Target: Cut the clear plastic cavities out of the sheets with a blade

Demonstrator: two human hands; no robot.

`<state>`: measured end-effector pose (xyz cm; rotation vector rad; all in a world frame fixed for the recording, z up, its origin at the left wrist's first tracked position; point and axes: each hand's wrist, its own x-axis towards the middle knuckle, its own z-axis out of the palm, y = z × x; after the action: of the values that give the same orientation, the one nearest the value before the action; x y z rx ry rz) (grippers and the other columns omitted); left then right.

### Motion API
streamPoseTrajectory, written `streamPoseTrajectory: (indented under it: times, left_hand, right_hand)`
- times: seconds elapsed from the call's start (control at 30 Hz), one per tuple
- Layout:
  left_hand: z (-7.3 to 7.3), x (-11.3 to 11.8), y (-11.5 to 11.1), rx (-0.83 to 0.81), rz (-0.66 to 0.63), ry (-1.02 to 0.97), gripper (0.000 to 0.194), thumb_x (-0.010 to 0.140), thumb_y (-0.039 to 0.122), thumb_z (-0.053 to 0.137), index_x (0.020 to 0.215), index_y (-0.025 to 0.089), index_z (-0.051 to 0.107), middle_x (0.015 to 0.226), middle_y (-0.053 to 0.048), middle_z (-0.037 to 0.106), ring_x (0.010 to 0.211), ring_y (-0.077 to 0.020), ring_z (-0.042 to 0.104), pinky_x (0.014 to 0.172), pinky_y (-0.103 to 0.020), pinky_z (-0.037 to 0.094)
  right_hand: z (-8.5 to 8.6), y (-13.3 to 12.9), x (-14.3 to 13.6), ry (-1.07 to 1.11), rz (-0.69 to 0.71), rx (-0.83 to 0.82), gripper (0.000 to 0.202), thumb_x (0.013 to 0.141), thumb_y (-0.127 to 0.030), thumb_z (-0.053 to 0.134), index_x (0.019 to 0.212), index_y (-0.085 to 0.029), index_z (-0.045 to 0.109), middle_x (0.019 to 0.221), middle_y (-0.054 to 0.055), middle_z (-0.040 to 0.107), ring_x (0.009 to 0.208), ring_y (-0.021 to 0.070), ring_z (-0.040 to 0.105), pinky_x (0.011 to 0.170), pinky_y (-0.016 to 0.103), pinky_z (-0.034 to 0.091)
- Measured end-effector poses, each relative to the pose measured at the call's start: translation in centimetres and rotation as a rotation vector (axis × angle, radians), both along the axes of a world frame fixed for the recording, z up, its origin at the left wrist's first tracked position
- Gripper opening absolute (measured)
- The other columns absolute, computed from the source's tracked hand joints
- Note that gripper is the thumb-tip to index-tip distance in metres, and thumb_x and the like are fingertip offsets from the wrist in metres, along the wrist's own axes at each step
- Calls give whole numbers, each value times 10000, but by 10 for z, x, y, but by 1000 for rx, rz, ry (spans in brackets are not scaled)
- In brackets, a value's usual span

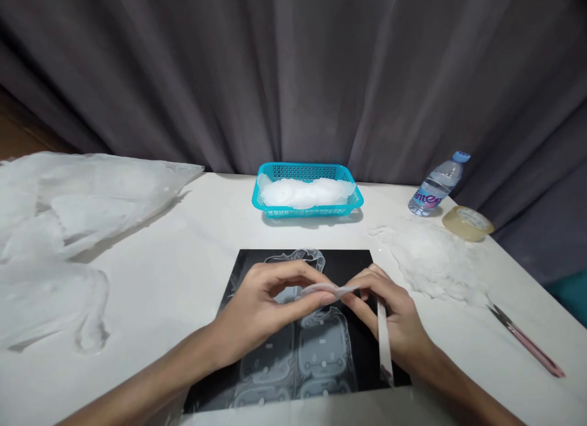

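Note:
My left hand [277, 297] and my right hand [387, 307] are held together over a black board [353, 264]. Between the thumb and fingers of my left hand is a small, thin, whitish translucent plastic piece [318, 288]. The fingertips of my right hand pinch its other end. A pale flat strip [384, 337] hangs down from my right hand towards the board's right side. On the board lies a clear plastic sheet with rounded-rectangle moulded shapes [323, 346], partly hidden by my left hand and forearm.
A turquoise basket [302, 213] holding white translucent plastic stands at the back. Crumpled clear plastic [105, 187] spreads over the left side. To the right are a water bottle [435, 186], a tape roll [465, 224], plastic scraps [435, 261] and a pink-handled cutting tool [527, 341].

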<state>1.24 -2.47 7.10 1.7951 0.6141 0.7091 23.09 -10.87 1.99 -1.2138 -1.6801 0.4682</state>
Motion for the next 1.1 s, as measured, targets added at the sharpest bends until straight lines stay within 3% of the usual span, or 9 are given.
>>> streamPoseTrajectory:
  times: [0.2, 0.37, 0.5, 0.63, 0.8, 1.1]
  left_hand:
    - [6, -3, -2, 92, -107, -64, 117, 945, 143, 728, 1023, 213, 781, 1010, -27, 817, 937, -176, 772, 871, -270, 603]
    - [6, -2, 1, 141, -104, -35, 70, 967, 188, 708, 1019, 215, 746, 1014, -21, 794, 938, -159, 757, 870, -260, 595]
    - [0, -2, 1, 219, -88, 67, 297, 891, 275, 818, 1143, 226, 669, 969, 4, 731, 886, -142, 713, 832, -239, 563]
    - [-3, -2, -3, 368, -160, 102, 88, 1011, 205, 664, 1094, 210, 693, 951, -17, 728, 861, -144, 678, 814, -259, 525]
    - [1, -1, -3, 412, -174, -15, 106, 991, 141, 673, 1081, 183, 712, 959, -58, 743, 878, -171, 699, 816, -269, 560]
    - [0, -1, 0, 354, -174, 1, 82, 984, 148, 682, 1037, 183, 734, 979, -55, 783, 932, -183, 750, 852, -279, 600]
  right_hand:
    - [2, 0, 6, -51, -5, 63, 131, 990, -169, 677, 1053, -278, 715, 899, 12, 674, 886, 193, 592, 768, 351, 474]
    - [3, -1, 7, -83, -24, 94, 154, 994, -148, 662, 1064, -276, 714, 895, 20, 664, 888, 200, 591, 752, 358, 478]
    - [7, -5, 0, -174, -101, 218, 143, 961, -130, 697, 1041, -248, 711, 879, 31, 663, 843, 202, 575, 739, 365, 472]
    - [9, -10, -7, -247, -177, 342, 199, 931, -95, 714, 1067, -240, 708, 860, 38, 670, 806, 205, 565, 708, 361, 459]
    - [12, -15, -7, -297, -201, 386, 234, 929, -108, 720, 1108, -256, 695, 844, 30, 672, 792, 205, 551, 686, 351, 461]
    - [21, -20, -7, -391, -275, 420, 190, 957, -176, 699, 1100, -300, 688, 821, 16, 672, 764, 211, 558, 703, 362, 445]
